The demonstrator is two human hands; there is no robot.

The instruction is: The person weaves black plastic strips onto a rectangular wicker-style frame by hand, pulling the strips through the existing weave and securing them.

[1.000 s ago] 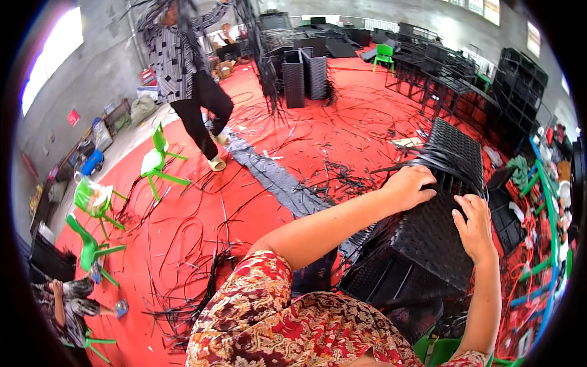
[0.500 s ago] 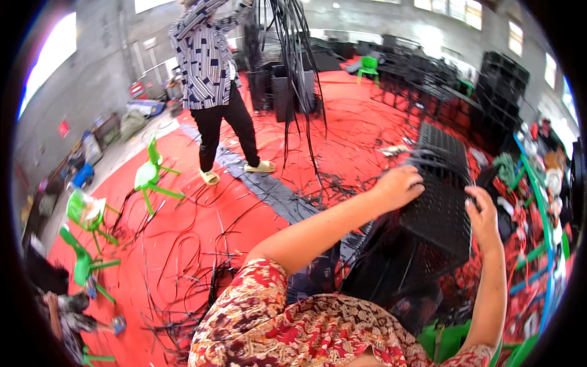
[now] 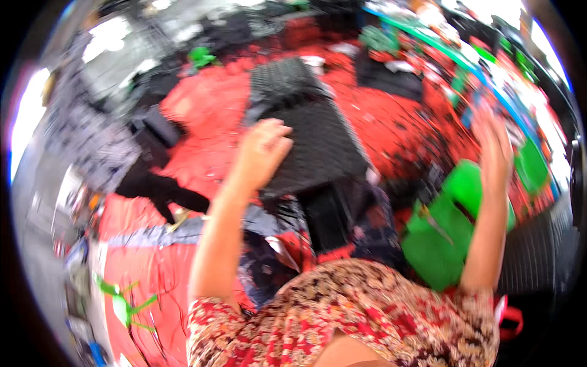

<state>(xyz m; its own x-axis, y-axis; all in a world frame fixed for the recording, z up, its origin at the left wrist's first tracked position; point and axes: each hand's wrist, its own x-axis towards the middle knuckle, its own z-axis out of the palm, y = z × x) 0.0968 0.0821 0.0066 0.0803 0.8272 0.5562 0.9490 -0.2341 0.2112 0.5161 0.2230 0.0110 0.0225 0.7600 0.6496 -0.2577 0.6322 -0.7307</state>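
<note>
A black woven basket [image 3: 315, 147] of flat strips lies tilted in front of me, with a dark loose-looking band of strips across its middle. My left hand [image 3: 263, 150] is at its left edge, fingers bent over the woven side; blur hides whether they grip it. Off to the right, apart from the basket, my right hand [image 3: 492, 144] is raised with its fingers stretched out and nothing in them. Below that hand stands a green plastic chair [image 3: 434, 244], with a small slim tool [image 3: 437, 223] on it, too blurred to name.
A blue-green edged table [image 3: 455, 58] with mixed items runs along the right. A person in a patterned top [image 3: 92, 134] stands at the left. Another green chair [image 3: 122, 306] stands at lower left. Loose black strips litter the red floor covering [image 3: 153, 263].
The view has swung to the right. My right hand has left the basket and moved out to the right, its fingers straightened. My left hand has stayed at the basket.
</note>
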